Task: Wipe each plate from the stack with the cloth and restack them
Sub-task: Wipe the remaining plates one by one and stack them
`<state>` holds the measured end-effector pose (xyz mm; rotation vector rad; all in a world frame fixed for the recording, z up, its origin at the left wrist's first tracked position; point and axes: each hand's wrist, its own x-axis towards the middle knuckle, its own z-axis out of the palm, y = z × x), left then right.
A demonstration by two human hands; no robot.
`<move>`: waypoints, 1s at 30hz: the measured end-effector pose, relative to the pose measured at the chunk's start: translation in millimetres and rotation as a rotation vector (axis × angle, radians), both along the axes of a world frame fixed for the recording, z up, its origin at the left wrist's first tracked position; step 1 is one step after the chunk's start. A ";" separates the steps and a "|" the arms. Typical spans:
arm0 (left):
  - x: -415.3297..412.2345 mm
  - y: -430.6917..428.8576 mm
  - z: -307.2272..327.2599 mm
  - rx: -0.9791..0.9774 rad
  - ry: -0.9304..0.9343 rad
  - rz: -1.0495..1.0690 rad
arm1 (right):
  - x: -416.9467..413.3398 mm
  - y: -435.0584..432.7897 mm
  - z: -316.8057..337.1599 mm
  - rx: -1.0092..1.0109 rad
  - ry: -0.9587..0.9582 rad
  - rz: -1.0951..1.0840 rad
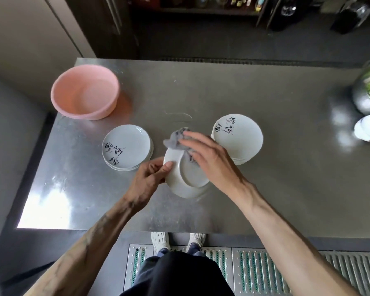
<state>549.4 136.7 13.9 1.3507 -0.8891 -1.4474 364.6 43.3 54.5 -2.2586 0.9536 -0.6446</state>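
The right hand (209, 161), fingers straight, half hides the crumpled grey cloth (174, 140) it presses on the upside-down white ceramic plate (187, 181); the left hand (151, 175) pinches the rim.

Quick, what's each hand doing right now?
Left hand: grips the plate by its rim.
Right hand: open, pressing the grey cloth onto the plate.

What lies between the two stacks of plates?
In the head view: one plate, underside up, gripped by the left hand, with the right hand pressing the grey cloth on it.
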 end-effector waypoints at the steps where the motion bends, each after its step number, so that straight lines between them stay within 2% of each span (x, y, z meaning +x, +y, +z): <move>1: 0.1 0.2 -0.1 0.005 0.014 0.009 | -3.0 -2.9 1.7 0.021 -0.002 -0.055; 3: -1.2 0.0 -1.2 0.010 0.037 0.018 | -1.1 0.7 5.6 0.004 0.030 -0.053; 6: -3.3 0.1 -3.4 0.016 0.078 0.047 | 3.0 6.6 3.5 -0.038 0.023 0.066; 12: -1.6 2.3 -0.2 0.002 0.144 0.126 | -21.3 -15.2 -6.6 0.090 -0.069 -0.320; 17: -3.5 3.9 -2.3 0.003 0.141 0.124 | -17.7 0.9 -18.2 0.173 -0.175 -0.504; 20: -8.3 6.4 -3.8 0.003 0.124 0.087 | -1.2 2.2 -9.2 0.114 -0.170 -0.450; 25: -6.0 10.5 -6.1 -0.005 0.148 0.106 | 22.5 12.9 -1.3 -0.131 -0.053 -0.051; 27: -4.6 13.8 -5.9 -0.001 0.170 0.126 | 18.3 6.9 -3.4 -0.104 -0.080 -0.095; 30: -3.6 16.3 -3.7 0.009 0.195 0.186 | 3.3 -3.3 -9.7 0.031 -0.146 -0.332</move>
